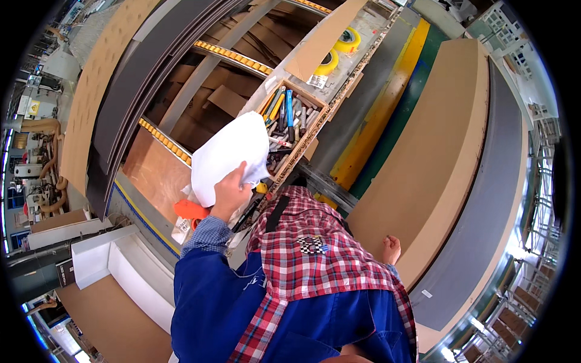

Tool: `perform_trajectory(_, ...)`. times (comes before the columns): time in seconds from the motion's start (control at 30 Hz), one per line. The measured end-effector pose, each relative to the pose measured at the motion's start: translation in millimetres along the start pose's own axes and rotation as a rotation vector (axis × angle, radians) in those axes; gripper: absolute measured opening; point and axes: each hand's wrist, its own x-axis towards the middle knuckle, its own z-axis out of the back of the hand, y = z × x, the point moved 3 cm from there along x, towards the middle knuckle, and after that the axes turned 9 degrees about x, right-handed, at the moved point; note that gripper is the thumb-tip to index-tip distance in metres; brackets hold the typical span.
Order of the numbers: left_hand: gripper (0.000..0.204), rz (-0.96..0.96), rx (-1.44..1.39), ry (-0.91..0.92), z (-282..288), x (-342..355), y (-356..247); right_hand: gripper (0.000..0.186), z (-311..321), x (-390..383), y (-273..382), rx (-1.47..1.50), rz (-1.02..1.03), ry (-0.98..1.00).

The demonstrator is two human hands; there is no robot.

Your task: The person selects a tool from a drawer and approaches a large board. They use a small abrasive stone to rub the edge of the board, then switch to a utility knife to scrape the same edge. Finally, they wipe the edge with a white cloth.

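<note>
My left hand (230, 195) grips white paper sheets (233, 151) at their lower edge, the index finger lying along the top one. The paper hangs over the corner of a wooden box (324, 115) full of pens and markers (289, 115). Beside my left wrist lies an orange-handled tool (191, 210), its kind partly hidden. My right hand (392, 249) is curled closed at my right side, close to a brown cardboard sheet (417, 163); nothing shows in its fingers.
Two yellow tape rolls (347, 40) lie on the bench beyond the box. Left of it, a rack with yellow roller strips (233, 57) holds cardboard pieces. Dark panels (136, 78) stand farther left. A grey panel (472, 212) lines the right side. An open white carton (136, 272) sits lower left.
</note>
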Motion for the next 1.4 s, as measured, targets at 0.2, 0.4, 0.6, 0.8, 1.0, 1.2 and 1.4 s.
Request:
perform_trajectory(0.2, 0.029, 0.457, -0.469, -0.089, -0.7, 39.3, 69.0, 0.02, -56.4, -1.4, 17.8, -0.066, -0.052, 0.211)
perform_trajectory(0.4, 0.03, 0.739, -0.957, -0.152, -17.0, 25.9, 90.2, 0.022, -82.3, 11.5, 67.7, -0.113, 0.004, 0.28)
perform_trajectory(0.6, 0.031, 0.761, -1.124, -0.116, -26.6, 29.4, 86.0, 0.027, -95.3, 20.3, 118.5, -0.139, 0.064, 0.317)
perform_trajectory(0.8, 0.029, 0.792, -1.168, -0.14, -13.6, 19.3, 80.3, 0.031, -93.0, 3.2, 132.1, -0.285, 0.112, 0.336)
perform_trajectory(1.0, 0.022, 0.333, -0.556, 0.392, 20.8, 28.9, 67.0, 0.03, -100.8, -9.6, 114.2, -0.349, 0.075, 0.346)
perform_trajectory(1.2, 0.03, -0.109, 0.145, 1.005, 27.7, 11.7, 25.3, 0.029, -102.4, -20.8, 108.4, -0.32, 0.062, 0.373)
perform_trajectory(1.4, 0.058, -0.212, -0.362, 1.263, 44.8, 45.4, -0.2, 0.028, -89.6, -26.1, 110.3, -0.264, 0.082, 0.31)
